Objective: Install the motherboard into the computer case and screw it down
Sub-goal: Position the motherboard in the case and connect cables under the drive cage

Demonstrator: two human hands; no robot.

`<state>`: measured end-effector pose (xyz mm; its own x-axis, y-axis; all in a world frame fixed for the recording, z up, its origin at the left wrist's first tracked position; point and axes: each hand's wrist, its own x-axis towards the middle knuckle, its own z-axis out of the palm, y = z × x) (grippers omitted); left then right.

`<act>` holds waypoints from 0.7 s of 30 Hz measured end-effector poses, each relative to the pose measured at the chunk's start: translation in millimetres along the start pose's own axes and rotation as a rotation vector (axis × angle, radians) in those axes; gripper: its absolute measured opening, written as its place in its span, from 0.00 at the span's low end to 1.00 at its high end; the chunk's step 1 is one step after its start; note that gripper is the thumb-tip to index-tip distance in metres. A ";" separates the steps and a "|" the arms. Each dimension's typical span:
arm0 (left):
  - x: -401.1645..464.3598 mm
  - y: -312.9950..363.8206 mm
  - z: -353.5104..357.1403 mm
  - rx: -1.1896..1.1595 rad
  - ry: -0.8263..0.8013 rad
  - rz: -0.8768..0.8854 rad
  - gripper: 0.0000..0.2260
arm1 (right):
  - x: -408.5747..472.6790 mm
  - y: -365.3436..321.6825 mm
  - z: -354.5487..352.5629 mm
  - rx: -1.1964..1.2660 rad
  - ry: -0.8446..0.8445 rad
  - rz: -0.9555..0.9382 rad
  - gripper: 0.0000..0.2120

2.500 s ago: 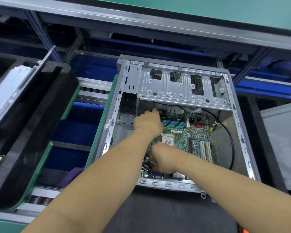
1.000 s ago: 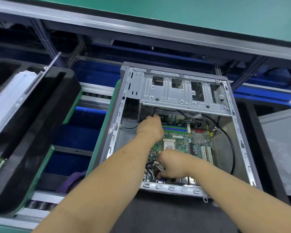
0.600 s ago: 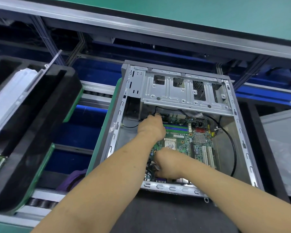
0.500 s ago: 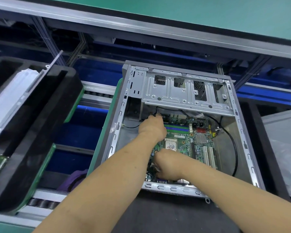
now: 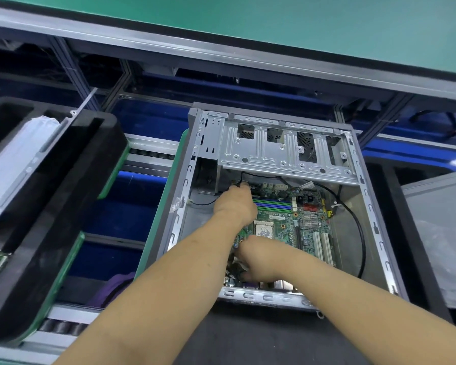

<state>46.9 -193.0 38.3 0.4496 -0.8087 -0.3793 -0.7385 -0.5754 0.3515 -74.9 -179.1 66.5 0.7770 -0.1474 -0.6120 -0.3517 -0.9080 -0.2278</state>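
Motherboard (image 5: 292, 222) lay flat inside the open computer case (image 5: 374, 233), below the silver drive cage (image 5: 279, 151). Left hand (image 5: 236, 205) reached to the board's far left corner, fingers curled at a black cable (image 5: 358, 227) end — whether it gripped anything could not be told. Right hand (image 5: 258, 256) was clenched over the board's near left edge, its grasp hidden. Left of the case stood a black foam tray (image 5: 63, 206); right of it, a plastic-wrapped grey panel (image 5: 440, 233).
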 end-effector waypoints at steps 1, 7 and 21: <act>0.1 -0.2 -0.1 0.001 0.000 0.001 0.23 | -2.3 3.9 -0.9 0.066 -0.013 0.021 0.18; -2.4 -3.6 -4.2 0.032 -0.015 0.015 0.26 | -31.4 52.1 -10.4 0.447 0.088 0.252 0.24; -36.9 -20.9 -11.1 0.070 -0.031 -0.006 0.14 | -43.8 103.9 13.1 0.141 0.151 0.839 0.11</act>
<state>51.3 -152.5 54.4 0.4395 -0.8003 -0.4079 -0.7695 -0.5697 0.2886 -152.3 -261.9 59.8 0.2888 -0.8071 -0.5150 -0.8939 -0.4199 0.1568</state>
